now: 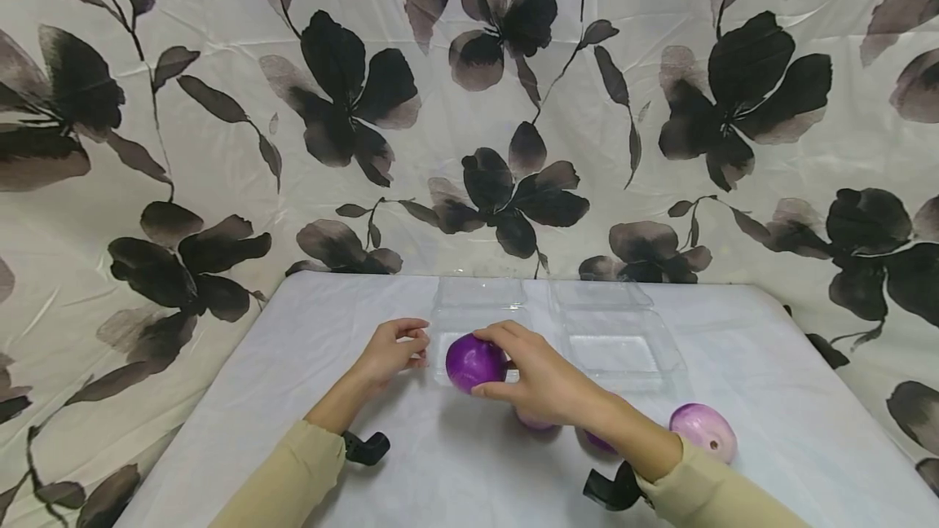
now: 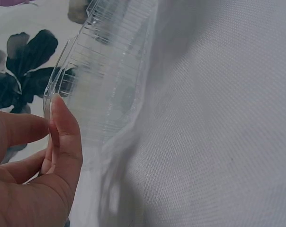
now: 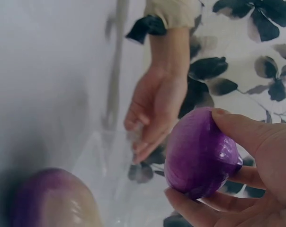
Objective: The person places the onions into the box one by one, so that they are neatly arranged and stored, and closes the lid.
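My right hand [image 1: 539, 373] grips a shiny purple onion [image 1: 473, 363] between thumb and fingers, holding it up in front of the left clear plastic clamshell container [image 1: 480, 318]. In the right wrist view the same onion [image 3: 200, 153] shows its glossy side, fingers around its far end. My left hand [image 1: 396, 351] is at that container's left side. Seen from the left wrist, its thumb and fingertips pinch the rim of the clear container [image 2: 110, 85]. Both containers stand with lids folded back; the onion and right hand hide part of the left one.
To the right is the second clear container [image 1: 616, 353]. A pale purple onion [image 1: 703, 432] lies at the right on the white-covered table [image 1: 440, 479]. Two more onions are partly hidden under my right arm. Behind the table hangs a flowered cloth [image 1: 469, 104].
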### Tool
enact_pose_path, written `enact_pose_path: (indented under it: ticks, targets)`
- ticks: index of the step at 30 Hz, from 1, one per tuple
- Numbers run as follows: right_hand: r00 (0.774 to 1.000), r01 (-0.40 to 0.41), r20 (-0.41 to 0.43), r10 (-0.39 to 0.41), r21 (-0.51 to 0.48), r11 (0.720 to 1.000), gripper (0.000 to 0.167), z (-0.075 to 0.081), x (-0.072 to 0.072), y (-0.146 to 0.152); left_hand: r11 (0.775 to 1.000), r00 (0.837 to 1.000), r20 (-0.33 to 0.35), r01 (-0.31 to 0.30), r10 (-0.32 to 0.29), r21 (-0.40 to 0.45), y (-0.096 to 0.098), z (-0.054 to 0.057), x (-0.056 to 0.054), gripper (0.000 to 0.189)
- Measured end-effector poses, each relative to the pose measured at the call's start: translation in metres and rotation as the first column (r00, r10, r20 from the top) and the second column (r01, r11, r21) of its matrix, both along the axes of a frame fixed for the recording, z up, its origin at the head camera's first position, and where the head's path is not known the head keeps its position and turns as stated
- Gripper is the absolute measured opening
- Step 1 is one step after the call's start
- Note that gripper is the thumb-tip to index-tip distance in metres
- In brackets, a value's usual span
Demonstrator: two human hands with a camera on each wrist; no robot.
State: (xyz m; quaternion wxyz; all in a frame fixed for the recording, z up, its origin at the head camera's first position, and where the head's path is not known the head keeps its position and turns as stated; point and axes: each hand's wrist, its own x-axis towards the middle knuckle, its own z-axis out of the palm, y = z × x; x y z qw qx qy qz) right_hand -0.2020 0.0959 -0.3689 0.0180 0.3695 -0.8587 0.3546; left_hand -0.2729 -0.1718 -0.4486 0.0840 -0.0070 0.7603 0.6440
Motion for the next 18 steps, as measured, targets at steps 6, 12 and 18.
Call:
enact_pose_path:
  ticks: [6,12,18]
  targets:
    - [0.998,0.011,0.06,-0.008,-0.045,0.999,0.062,0.009,-0.011,0.0,1.0,1.0,0.003,-0.005,0.005,0.002,0.001,0.002,0.002,0.039]
    - [0.995,0.028,0.097,-0.021,-0.068,0.997,0.063,0.012,-0.027,-0.002,1.0,1.0,0.0,-0.005,0.005,0.006,0.001,0.0,0.001,0.039]
    - [0.995,0.077,0.063,-0.075,-0.029,0.997,0.064,0.008,-0.044,-0.009,1.0,1.0,-0.001,0.001,-0.001,0.003,-0.001,0.001,0.0,0.04]
